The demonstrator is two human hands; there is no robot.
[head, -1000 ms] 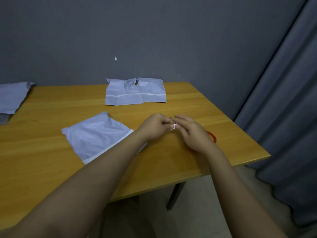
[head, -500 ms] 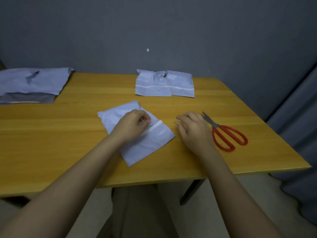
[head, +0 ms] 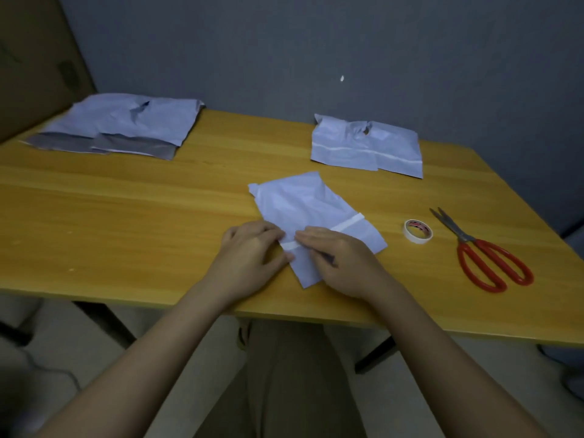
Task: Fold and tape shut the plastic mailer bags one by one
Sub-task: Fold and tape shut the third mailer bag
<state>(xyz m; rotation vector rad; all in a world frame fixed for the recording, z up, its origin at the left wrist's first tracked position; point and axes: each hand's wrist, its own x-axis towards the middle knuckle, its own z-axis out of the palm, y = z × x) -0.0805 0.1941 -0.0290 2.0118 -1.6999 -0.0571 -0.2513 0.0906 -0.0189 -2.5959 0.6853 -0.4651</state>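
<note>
Tape strip (head: 317, 236) on the folded mailer bag (head: 311, 213), at the near middle of the table (head: 126, 216), should be rubbed flat outward – left hand (head: 249, 260) and right hand (head: 341, 260) are pressed on it, fingers nearly straight – so no wrinkle is trapped.

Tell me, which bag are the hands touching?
The bag in the middle, nearest the table's front edge. The left hand and right hand press on its taped end. The far-right bags and far-left pile lie untouched.

Dim, flat indoor light with soft shadows, slight overall blur, and wide-angle bending toward the frame edges.
</note>
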